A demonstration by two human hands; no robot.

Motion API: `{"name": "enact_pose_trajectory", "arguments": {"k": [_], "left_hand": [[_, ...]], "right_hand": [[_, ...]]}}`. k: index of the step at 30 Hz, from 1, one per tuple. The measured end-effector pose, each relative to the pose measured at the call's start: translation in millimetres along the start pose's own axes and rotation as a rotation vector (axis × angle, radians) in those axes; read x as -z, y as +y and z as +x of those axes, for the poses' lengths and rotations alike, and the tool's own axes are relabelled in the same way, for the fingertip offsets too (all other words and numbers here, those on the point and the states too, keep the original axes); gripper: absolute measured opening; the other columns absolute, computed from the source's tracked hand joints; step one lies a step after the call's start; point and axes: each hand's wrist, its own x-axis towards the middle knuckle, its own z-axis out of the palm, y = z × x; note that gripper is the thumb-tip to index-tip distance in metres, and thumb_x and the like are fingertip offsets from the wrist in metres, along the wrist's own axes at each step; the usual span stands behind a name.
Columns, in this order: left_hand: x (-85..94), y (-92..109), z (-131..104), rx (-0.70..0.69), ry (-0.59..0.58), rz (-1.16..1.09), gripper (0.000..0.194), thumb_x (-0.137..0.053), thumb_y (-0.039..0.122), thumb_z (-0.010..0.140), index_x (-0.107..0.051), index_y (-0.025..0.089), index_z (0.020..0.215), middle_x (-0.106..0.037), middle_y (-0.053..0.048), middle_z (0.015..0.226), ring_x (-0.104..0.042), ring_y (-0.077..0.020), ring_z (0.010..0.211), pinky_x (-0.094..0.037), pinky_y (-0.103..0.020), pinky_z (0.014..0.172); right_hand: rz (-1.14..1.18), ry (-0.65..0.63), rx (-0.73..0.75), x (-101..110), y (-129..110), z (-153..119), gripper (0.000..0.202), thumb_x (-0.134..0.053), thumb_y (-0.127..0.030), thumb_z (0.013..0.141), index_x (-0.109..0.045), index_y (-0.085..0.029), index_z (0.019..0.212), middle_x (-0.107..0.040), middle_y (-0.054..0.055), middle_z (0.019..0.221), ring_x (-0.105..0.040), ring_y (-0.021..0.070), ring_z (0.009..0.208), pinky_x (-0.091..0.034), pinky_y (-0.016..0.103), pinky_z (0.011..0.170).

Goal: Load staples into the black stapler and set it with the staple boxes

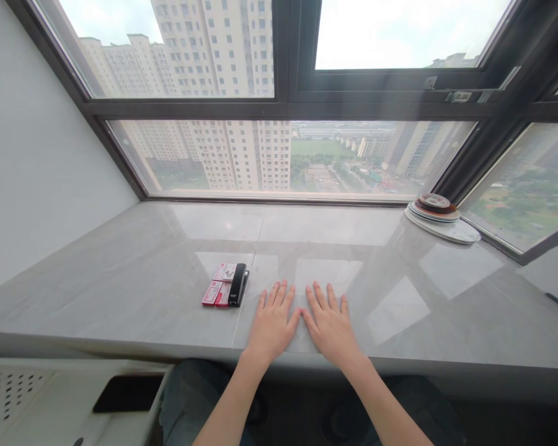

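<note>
On the left of the desk [121, 291], small red-and-white boxes [212, 293] are set against a black stapler [237, 286], just beside the left hand [270, 325]. The boxes would probably feel light and crushable, best pinched by their sides; the stapler (likely heavier, stiff and a little slick) is best gripped around its middle. The left hand and right hand [331, 327] are laid palm-down, fingers spread, nothing held. Stacked plates [439, 217], presumably fragile, are seen far right.
</note>
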Motion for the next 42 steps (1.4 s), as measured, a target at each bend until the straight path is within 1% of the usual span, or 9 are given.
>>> {"name": "enact_pose_trajectory", "arguments": {"k": [4, 15, 18, 21, 24, 31, 37, 42], "left_hand": [[-1.6, 1.0, 0.4, -0.003, 0.002, -0.001, 0.057, -0.036, 0.044, 0.105, -0.030, 0.033, 0.160, -0.029, -0.002, 0.168, -0.024, -0.0271, 0.156, -0.023, -0.057, 0.125], [-3.5, 0.5, 0.2, -0.004, 0.010, 0.017, 0.057, -0.036, 0.044, 0.105, -0.030, 0.033, 0.161, -0.029, -0.002, 0.168, -0.024, -0.0268, 0.156, -0.024, -0.056, 0.125], [-3.6, 0.7, 0.0, -0.003, 0.005, 0.018, 0.057, -0.036, 0.045, 0.105, -0.030, 0.033, 0.161, -0.030, -0.003, 0.168, -0.024, -0.0274, 0.156, -0.023, -0.056, 0.125], [-3.4, 0.7, -0.3, -0.002, 0.003, 0.016, 0.058, -0.036, 0.046, 0.105, -0.030, 0.033, 0.161, -0.031, -0.003, 0.167, -0.024, -0.0276, 0.156, -0.023, -0.057, 0.125], [-2.9, 0.7, -0.3, -0.001, 0.000, 0.015, 0.057, -0.036, 0.046, 0.105, -0.030, 0.033, 0.161, -0.030, -0.003, 0.167, -0.024, -0.0274, 0.156, -0.023, -0.056, 0.125], [-2.4, 0.5, -0.5, -0.007, 0.002, 0.013, 0.057, -0.036, 0.044, 0.105, -0.029, 0.032, 0.161, -0.029, -0.004, 0.168, -0.023, -0.0271, 0.156, -0.022, -0.056, 0.126], [-3.5, -0.3, -0.8, -0.014, 0.014, 0.003, 0.057, -0.037, 0.044, 0.105, -0.031, 0.033, 0.160, -0.031, -0.004, 0.167, -0.026, -0.0273, 0.155, -0.024, -0.056, 0.125], [-2.8, -0.9, -0.7, -0.014, 0.020, 0.001, 0.057, -0.038, 0.043, 0.105, -0.030, 0.033, 0.160, -0.030, -0.003, 0.168, -0.024, -0.0270, 0.156, -0.023, -0.056, 0.125]], "right_hand": [[-0.005, -0.011, -0.020, 1.7, -0.9, -0.5, 0.062, -0.027, -0.052, 0.106, -0.023, -0.033, 0.164, -0.013, 0.000, 0.172, 0.002, 0.0367, 0.158, 0.000, 0.068, 0.121], [-0.009, -0.019, -0.025, 2.8, -2.6, -1.9, 0.062, -0.025, -0.052, 0.106, -0.022, -0.032, 0.165, -0.013, 0.000, 0.172, -0.001, 0.0362, 0.158, -0.003, 0.067, 0.121], [-0.020, -0.018, -0.023, 2.4, -2.6, -2.4, 0.064, -0.024, -0.053, 0.106, -0.022, -0.030, 0.165, -0.013, 0.000, 0.172, -0.001, 0.0363, 0.158, -0.003, 0.066, 0.122], [-0.023, -0.029, -0.029, 2.0, -3.0, -2.3, 0.066, -0.021, -0.053, 0.105, -0.019, -0.025, 0.166, -0.011, 0.001, 0.172, 0.002, 0.0358, 0.158, -0.004, 0.065, 0.122], [-0.025, -0.038, -0.032, 1.9, -3.4, -2.1, 0.068, -0.020, -0.053, 0.105, -0.017, -0.023, 0.166, -0.009, 0.001, 0.172, 0.005, 0.0352, 0.158, -0.003, 0.064, 0.123], [-0.042, -0.022, -0.023, 1.2, -3.0, -2.9, 0.068, -0.020, -0.053, 0.105, -0.020, -0.022, 0.166, -0.008, 0.001, 0.172, 0.002, 0.0362, 0.158, -0.003, 0.063, 0.123], [-0.024, -0.020, -0.021, 3.1, -3.0, -3.3, 0.067, -0.022, -0.052, 0.105, -0.020, -0.023, 0.166, -0.011, 0.002, 0.172, 0.002, 0.0356, 0.158, -0.004, 0.063, 0.123], [-0.024, -0.020, -0.022, 3.1, -3.4, -2.5, 0.067, -0.023, -0.052, 0.105, -0.021, -0.023, 0.165, -0.013, 0.002, 0.172, 0.000, 0.0359, 0.158, -0.004, 0.064, 0.122]]}}
